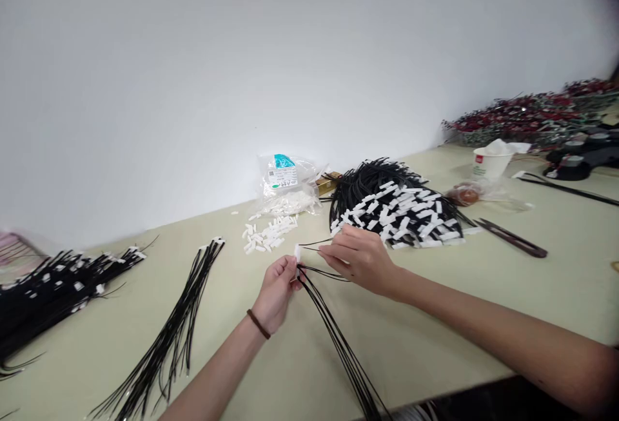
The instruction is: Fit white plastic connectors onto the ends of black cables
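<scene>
My left hand [279, 285] pinches a white plastic connector [297, 253] upright between thumb and fingers. Several thin black wires [333, 324] run from the connector, most of them hanging down toward the table's front edge. To its right, my right hand [360, 256] has its fingers closed around a few of the black wires that reach the connector. Just behind the hands lies a scatter of small white connector housings [269, 234]. Beyond my right hand is a large heap of black wires [372, 182] with white connectors on their ends.
A clear plastic bag [285, 189] with a label stands against the wall. Wire bundles lie at left [184, 305] and far left [43, 305]. Thread snips [515, 239], a paper cup [491, 164] and a bagged brown round item [467, 195] are at right.
</scene>
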Tool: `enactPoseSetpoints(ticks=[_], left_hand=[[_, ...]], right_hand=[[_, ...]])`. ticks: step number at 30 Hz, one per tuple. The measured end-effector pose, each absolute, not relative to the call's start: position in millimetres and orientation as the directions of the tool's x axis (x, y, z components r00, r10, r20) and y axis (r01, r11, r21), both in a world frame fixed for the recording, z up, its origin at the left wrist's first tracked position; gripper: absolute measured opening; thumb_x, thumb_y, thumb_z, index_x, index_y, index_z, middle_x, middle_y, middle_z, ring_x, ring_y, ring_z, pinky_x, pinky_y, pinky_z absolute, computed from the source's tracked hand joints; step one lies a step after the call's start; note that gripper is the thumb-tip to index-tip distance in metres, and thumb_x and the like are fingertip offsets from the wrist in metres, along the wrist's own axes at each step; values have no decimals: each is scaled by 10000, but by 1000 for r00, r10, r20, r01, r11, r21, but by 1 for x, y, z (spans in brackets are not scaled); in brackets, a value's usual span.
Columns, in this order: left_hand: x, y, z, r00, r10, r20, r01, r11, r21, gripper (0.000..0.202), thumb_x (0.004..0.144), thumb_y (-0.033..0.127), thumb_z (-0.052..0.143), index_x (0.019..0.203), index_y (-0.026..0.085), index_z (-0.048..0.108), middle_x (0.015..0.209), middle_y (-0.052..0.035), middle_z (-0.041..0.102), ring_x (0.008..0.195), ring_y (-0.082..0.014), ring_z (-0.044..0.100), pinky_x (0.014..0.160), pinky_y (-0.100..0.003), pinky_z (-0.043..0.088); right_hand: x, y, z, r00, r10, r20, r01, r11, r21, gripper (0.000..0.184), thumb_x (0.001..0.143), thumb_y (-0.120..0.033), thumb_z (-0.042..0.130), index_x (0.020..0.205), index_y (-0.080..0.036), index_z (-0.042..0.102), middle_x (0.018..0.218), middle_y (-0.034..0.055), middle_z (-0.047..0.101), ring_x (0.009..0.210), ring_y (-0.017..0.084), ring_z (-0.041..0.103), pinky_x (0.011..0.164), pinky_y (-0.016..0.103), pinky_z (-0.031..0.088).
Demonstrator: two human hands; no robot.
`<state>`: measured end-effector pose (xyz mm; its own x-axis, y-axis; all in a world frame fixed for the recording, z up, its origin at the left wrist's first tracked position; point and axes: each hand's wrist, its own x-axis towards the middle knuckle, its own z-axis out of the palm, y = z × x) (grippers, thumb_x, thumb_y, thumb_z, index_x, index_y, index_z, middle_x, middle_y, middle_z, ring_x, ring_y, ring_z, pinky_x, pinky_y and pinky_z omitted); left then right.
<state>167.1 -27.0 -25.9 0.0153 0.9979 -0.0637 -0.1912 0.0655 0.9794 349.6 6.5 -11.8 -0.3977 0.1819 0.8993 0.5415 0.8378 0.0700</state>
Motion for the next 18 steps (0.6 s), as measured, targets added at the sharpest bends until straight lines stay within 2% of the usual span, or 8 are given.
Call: enactPoseSetpoints(ticks=[6, 18], left_hand=[[169, -30, -24, 63, 996, -58, -212, 71, 975, 352, 653, 474, 667, 678, 145, 544, 652, -3, 535, 576, -90, 443, 525, -210, 306], [169, -29, -25, 106, 994, -39, -190, 59, 980, 337, 686, 465, 643, 672, 143, 547, 631, -2, 529, 561, -86, 432, 519, -211, 281]], right_hand=[[350, 6, -12, -422, 188, 887, 548, 832, 84, 222, 849, -188, 494, 643, -188, 578, 543, -14, 474, 561, 106, 352, 550, 234, 288], [350, 7, -12, -454, 172, 874, 541, 832, 118, 222, 844, -188, 498, 638, -182, 580, 551, -9, 482, 570, 112, 348, 545, 238, 282]])
